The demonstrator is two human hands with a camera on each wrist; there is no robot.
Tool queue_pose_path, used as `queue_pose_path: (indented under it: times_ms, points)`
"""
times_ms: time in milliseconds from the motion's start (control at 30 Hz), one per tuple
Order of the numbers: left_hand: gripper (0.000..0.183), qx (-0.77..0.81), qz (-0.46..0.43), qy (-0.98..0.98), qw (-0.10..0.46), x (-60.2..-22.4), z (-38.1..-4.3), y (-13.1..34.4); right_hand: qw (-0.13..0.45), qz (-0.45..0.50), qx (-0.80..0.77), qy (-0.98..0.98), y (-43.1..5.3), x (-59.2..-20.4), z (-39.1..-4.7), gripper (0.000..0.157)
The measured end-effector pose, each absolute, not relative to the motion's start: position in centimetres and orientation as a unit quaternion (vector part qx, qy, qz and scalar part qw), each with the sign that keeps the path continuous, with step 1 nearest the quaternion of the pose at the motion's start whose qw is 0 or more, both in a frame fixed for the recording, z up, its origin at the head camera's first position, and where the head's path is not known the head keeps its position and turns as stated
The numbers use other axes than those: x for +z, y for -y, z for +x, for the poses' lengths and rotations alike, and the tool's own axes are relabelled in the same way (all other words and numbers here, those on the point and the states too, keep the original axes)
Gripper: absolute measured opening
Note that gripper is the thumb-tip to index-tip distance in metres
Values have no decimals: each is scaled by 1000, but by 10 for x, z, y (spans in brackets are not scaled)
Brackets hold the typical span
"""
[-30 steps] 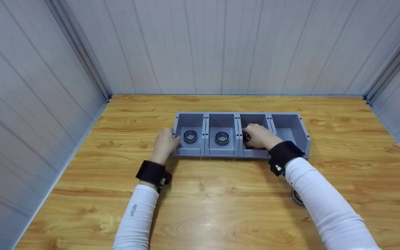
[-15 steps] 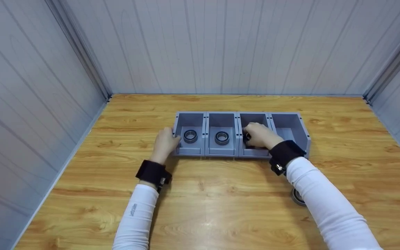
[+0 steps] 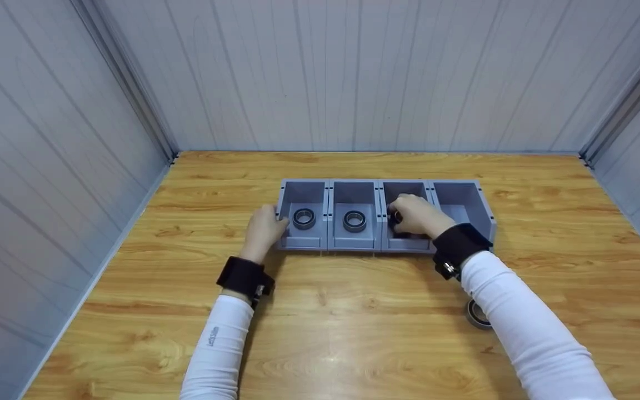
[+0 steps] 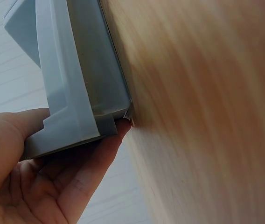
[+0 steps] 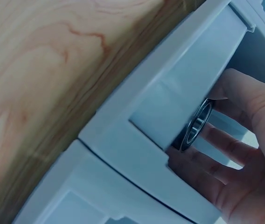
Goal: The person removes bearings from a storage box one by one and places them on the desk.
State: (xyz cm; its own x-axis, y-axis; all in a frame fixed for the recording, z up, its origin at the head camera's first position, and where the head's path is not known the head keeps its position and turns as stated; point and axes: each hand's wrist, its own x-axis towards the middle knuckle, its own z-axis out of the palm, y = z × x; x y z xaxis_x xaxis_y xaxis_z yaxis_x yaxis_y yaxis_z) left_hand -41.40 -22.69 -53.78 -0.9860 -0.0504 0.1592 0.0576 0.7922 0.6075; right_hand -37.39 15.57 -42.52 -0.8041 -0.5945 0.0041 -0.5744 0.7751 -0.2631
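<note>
A row of joined grey plastic bins stands on the table. My left hand [image 3: 264,229] grips the side wall of the leftmost bin [image 3: 304,243]; in the left wrist view the thumb hooks over the rim and the fingers [image 4: 88,182] lie along the outside. My right hand [image 3: 417,215] reaches into the third bin from the left [image 3: 409,244]. Between its thumb and fingers it holds a ball bearing [image 5: 198,123], a dark ring with a shiny bore, close behind the bin's front wall. One bearing [image 3: 304,219] lies in the leftmost bin and another bearing [image 3: 354,221] in the second.
The rightmost bin [image 3: 459,194] is partly covered by the right wrist. A further bearing [image 3: 478,315] lies on the wooden table [image 3: 320,328], partly hidden by the right sleeve. White panel walls [image 3: 331,78] enclose the table at the back and both sides.
The right wrist and forearm have shifted very slightly to the right, with the hand still inside the third bin. My left hand keeps its hold, and the loose bearings stay where they were.
</note>
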Motion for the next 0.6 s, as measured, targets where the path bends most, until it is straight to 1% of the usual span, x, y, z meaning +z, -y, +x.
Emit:
queue_pose_path:
  times_ms: [400,500,600]
  points:
    - [19,-331,6,940,83,-537,-414,226,38,-307,-146,-940,-157,-419,-373,47]
    - [20,-329,6,941,81,-537,-415,226,34,-308,-150,-939,-157,-418,-372,47]
    - [18,-323,7,943,84,-538,-415,226,38,-309,-146,-939,-157,-416,-371,46]
